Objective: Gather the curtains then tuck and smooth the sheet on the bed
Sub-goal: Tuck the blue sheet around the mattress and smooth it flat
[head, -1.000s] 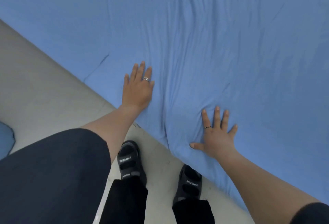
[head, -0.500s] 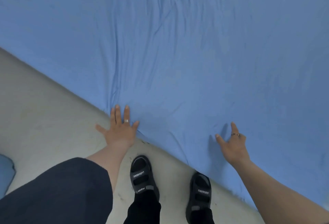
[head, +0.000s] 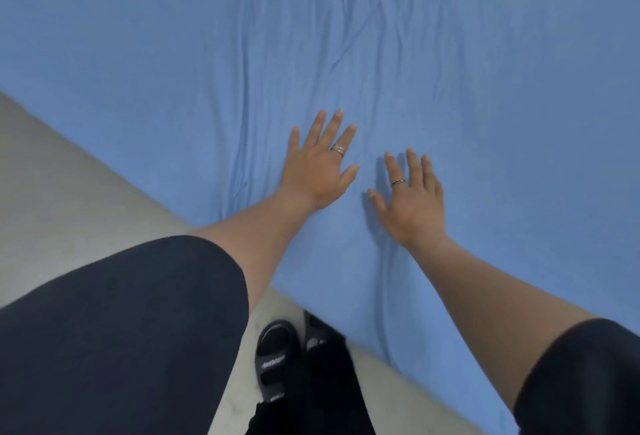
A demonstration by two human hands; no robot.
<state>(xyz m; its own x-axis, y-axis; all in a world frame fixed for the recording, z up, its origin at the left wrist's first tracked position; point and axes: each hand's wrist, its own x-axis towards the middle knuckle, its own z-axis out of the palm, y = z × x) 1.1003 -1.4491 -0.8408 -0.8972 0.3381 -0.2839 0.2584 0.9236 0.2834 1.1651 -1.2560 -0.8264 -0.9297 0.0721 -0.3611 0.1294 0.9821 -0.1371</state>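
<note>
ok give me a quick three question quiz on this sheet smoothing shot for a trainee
1. True or false: the left hand grips a bunched fold of the blue sheet.
2. What stands on the floor? A) a black sandal B) a pillow C) a basket
3. Fill in: the right hand wears a ____ on one finger.
Key: 1 false, it lies flat with its fingers spread; 2 A; 3 ring.
</note>
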